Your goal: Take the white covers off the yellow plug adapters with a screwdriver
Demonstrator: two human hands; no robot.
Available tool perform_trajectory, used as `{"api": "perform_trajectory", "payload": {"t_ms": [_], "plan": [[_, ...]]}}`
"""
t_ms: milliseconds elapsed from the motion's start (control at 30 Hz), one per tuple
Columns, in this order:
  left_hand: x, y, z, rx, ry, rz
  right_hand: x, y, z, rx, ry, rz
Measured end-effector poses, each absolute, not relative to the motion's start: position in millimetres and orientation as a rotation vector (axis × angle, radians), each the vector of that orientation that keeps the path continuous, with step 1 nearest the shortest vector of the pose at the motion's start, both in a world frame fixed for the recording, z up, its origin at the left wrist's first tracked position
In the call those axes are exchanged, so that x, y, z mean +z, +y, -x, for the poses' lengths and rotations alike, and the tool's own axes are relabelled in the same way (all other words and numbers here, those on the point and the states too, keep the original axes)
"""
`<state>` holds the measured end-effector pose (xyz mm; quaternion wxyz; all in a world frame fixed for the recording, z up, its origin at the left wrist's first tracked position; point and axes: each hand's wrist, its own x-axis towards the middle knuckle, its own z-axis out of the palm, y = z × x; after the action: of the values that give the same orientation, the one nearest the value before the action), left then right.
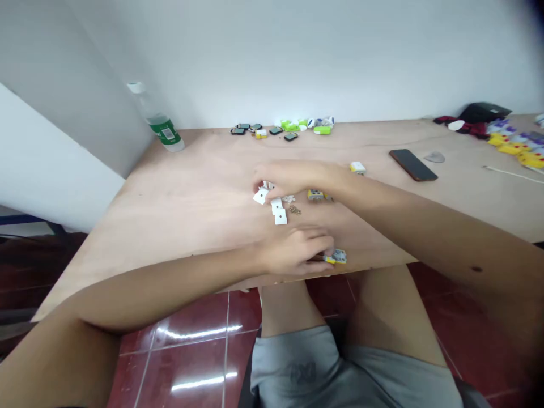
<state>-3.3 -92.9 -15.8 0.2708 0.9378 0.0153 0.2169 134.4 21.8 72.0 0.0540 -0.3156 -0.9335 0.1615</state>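
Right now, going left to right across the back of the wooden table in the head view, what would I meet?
A plastic water bottle, small dark parts, green-and-white plastic parts, a black smartphone, a black object, yellow parts.

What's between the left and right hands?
In the head view, white squares and brass bits lie on the table between the left hand and right hand.

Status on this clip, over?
Right hand over white square pieces. Left hand at yellow-and-blue part, grip unclear. Small gold bits beside the white pieces.
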Motion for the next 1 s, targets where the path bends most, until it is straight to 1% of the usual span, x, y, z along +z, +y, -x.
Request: {"api": "perform_trajectory", "payload": {"t_ms": [233,367,567,667,767,833,900,1000], "plan": [[-21.1,-91.6,0.7,0.57,0.026,-2.527,67.5,44.8,-120.5,0.609,-2.93,1.009],[-21.0,-91.5,0.9,0.566,0.028,-2.556,61.7,45.8,-115.3,0.606,-2.92,0.975],[-17.5,-91.3,1.8,0.592,-0.003,-2.567,62.4,39.1,-113.0,0.723,-2.761,0.913],[-17.9,-91.1,1.6,0.599,-0.011,-2.568,72.0,33.6,-122.9,0.67,-2.683,0.901],[-19.5,-91.2,2.5,0.633,-0.003,-2.565,83.3,20.6,-139.5,0.541,-2.51,0.827],[-20.6,-91.1,3.6,0.673,0.008,-2.562,88.1,6.4,-151.9,0.526,-2.307,0.759],[-21.5,-90.2,5.0,0.702,0.032,-2.563,89.5,-9.3,-163.7,0.601,-2.042,0.711],[-21.7,-87.1,7.2,0.769,0.093,-2.559,86.3,-26.1,-178.5,0.829,-1.709,0.662]]}}
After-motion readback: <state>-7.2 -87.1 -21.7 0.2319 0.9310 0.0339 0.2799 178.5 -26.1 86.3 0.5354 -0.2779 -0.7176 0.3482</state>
